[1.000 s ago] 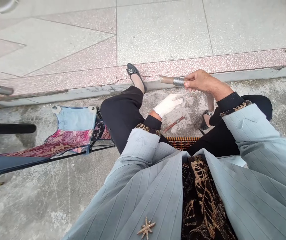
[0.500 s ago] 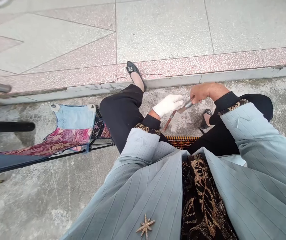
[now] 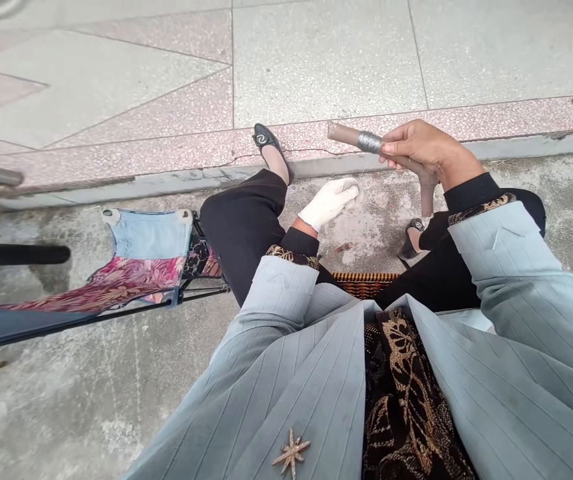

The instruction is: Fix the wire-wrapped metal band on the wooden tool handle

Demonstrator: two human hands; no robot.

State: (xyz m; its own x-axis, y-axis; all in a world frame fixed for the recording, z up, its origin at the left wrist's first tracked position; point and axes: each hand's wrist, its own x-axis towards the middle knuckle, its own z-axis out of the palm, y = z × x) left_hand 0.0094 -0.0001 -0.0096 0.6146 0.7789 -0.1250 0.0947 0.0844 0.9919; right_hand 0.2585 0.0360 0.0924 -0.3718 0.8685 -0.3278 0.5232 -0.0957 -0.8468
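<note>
Grey concrete floor (image 3: 91, 400), scuffed and stained, below a chipped kerb (image 3: 91, 197) and speckled terrazzo paving (image 3: 316, 60); to the left, a low folding seat with floral cloth (image 3: 136, 277) on a dark frame; under the lap, the edge of a woven stool (image 3: 365, 285). Black trousers (image 3: 241, 220) over spread knees, one flat black shoe (image 3: 265, 139) out by the kerb, a pale pinstriped sleeve (image 3: 506, 267) on each arm.

Right hand (image 3: 423, 150), bare, raised above the right knee, fingers closed round a brown wooden rod (image 3: 349, 135) just behind a tight silver wire band (image 3: 370, 141); rod tilted, its far end pointing left, a darker curved length running down past the wrist, its lower end hidden from certainty. Left hand (image 3: 329, 203), in a white glove, empty, fingers together and loosely curled, low over the floor, well apart from the rod; contact with the concrete impossible to tell. Short reddish stick (image 3: 343, 247) on the floor just below the glove, partly hidden by the cuff.

Grip beside the band, clear of knees and glove: apparently the steadiest hold on the rod; firm closure of the fingers best kept behind the wire, off its turns.
</note>
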